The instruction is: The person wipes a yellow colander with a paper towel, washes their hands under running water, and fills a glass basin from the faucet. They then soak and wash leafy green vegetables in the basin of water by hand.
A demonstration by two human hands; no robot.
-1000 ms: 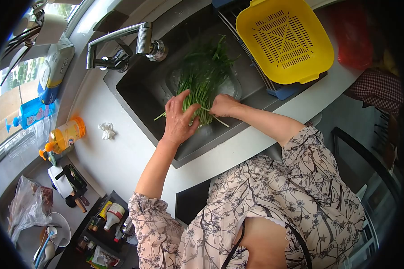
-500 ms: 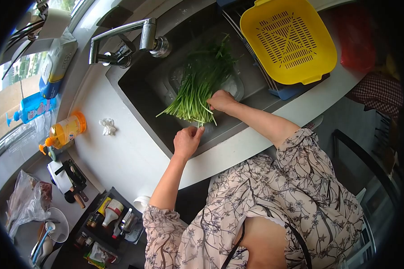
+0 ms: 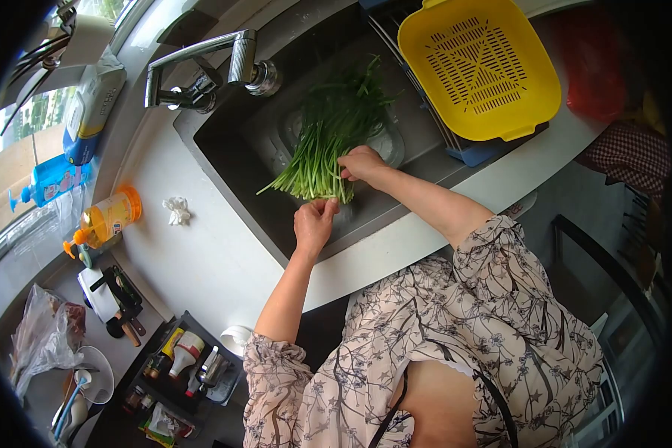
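A bunch of long, thin-stemmed greens (image 3: 317,157) lies in the dark sink (image 3: 231,160), over a clear container (image 3: 390,145) that they partly cover. Its pale cut ends point towards me and the darker leafy ends lie at the far side. My left hand (image 3: 313,222) is closed in a pinch at the cut ends, with stem tips at its thumb and forefinger. My right hand (image 3: 361,162) has its fingers curled against the right edge of the bunch, touching the stems; its fingertips are partly hidden.
A chrome faucet (image 3: 243,60) reaches over the sink's far left corner. On the right, a yellow draining basket (image 3: 478,67) sits on a rack. Crumpled white tissue (image 3: 177,211) and an orange pump bottle (image 3: 108,216) are on the left counter, near a caddy of condiment bottles (image 3: 188,355).
My left hand has moved up slightly to the cut ends. My right hand has shifted a little left and is more curled. A stem that stuck out near it no longer stands apart.
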